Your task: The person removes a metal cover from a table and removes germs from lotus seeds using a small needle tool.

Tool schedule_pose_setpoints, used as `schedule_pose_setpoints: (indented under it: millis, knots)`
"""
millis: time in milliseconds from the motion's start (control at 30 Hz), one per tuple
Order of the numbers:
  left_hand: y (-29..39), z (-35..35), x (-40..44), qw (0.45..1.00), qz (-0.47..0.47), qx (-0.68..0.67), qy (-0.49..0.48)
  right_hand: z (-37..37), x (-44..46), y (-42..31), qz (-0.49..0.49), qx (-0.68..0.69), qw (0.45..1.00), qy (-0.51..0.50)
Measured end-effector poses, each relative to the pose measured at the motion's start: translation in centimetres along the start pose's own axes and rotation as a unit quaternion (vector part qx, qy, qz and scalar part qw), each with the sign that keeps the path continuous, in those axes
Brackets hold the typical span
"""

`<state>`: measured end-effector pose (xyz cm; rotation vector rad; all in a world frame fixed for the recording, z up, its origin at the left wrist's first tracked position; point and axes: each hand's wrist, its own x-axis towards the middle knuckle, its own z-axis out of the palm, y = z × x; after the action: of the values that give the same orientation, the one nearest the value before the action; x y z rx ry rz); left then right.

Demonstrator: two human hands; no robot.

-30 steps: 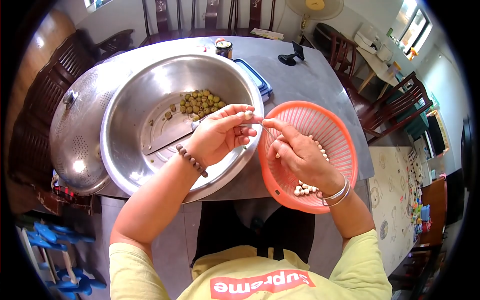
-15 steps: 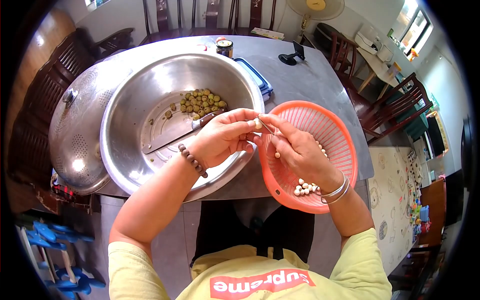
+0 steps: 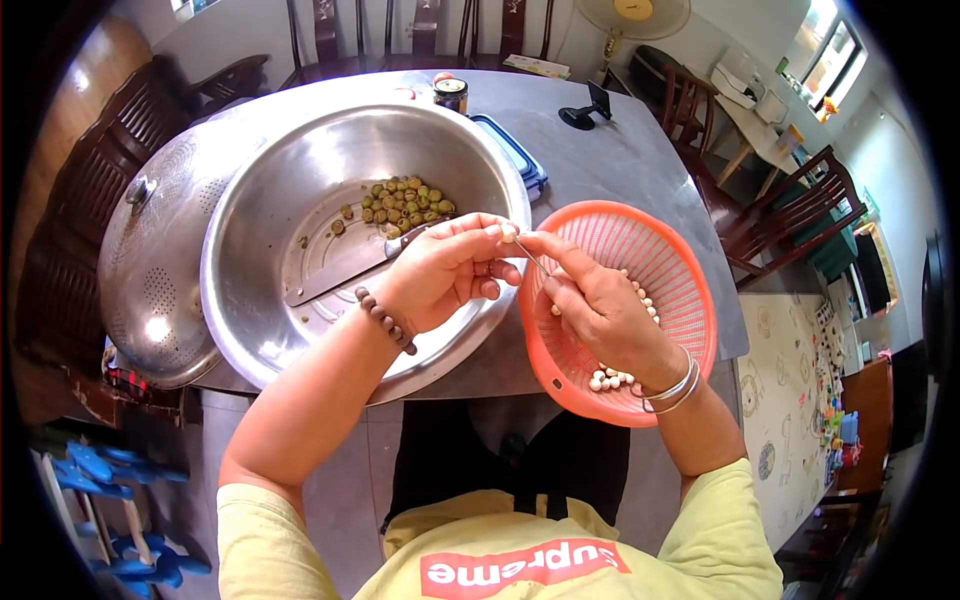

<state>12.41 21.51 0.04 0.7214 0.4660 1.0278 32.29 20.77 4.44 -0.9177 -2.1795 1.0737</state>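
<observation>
Between the thumb and fingertips of my left hand [image 3: 455,265] is a pale, round lotus seed [image 3: 509,234]. My right hand [image 3: 605,310] grips a thin metal pick [image 3: 532,257], its tip meeting the seed. Both hands hover where the steel basin's rim and the orange basket come close together. Inside the steel basin [image 3: 240,190] sit several green-brown seeds [image 3: 405,203] and a kitchen knife [image 3: 345,273] with a dark handle, partly covered by my left hand. Peeled white seeds [image 3: 612,379] lie in the orange plastic basket [image 3: 690,290], some hidden under my right hand.
A perforated steel lid [image 3: 150,260] leans at the basin's left. Behind the basin on the grey table [image 3: 640,160] stand a jar [image 3: 451,95], a blue-rimmed container [image 3: 512,150] and a black stand [image 3: 588,108]. Wooden chairs [image 3: 800,215] surround the table.
The seed in my left fingertips has shifted slightly up and left, and more of the pick shows between the hands. My right hand has moved little.
</observation>
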Motion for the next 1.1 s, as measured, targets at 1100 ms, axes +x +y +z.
schedule_pose_setpoints:
  millis: [1100]
  knots:
    - [-0.3, 0.0, -0.2, 0.997, -0.041, -0.024, -0.066, -0.5, 0.1, -0.7, 0.053, 0.144, 0.987, -0.054]
